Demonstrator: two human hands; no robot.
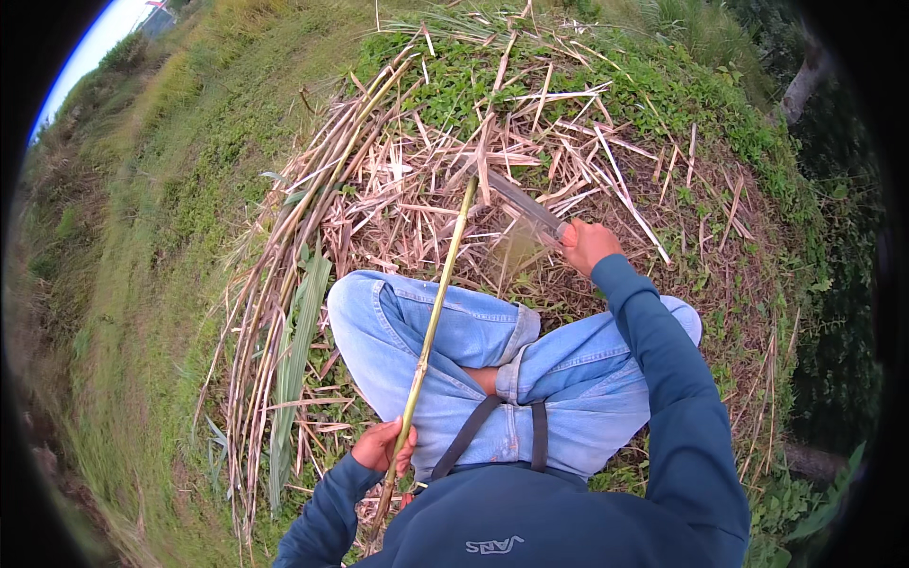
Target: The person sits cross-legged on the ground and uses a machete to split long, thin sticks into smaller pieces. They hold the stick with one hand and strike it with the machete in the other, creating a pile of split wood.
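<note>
A long yellow-green cane stalk [436,312] runs from my lap out over the litter, lying across my left thigh. My left hand [386,447] is closed around its lower part, near my left hip. In my right hand [589,247] is a machete, its handle hidden in the closed fingers. The dark flat machete blade [526,205] points left and away from me, its tip close by the stalk's far end. A dry tan husk strip [484,161] stands at that spot, in front of part of the blade; whether the blade touches the stalk I cannot tell.
I sit cross-legged in blue jeans [445,312]. A bundle of long cane stalks [327,185] lies along my left, with a broad green leaf [298,369] beside it. Dry husk pieces [398,213] litter the ground ahead. Green weeds [445,90] grow beyond; dark bushes [838,284] stand at the right.
</note>
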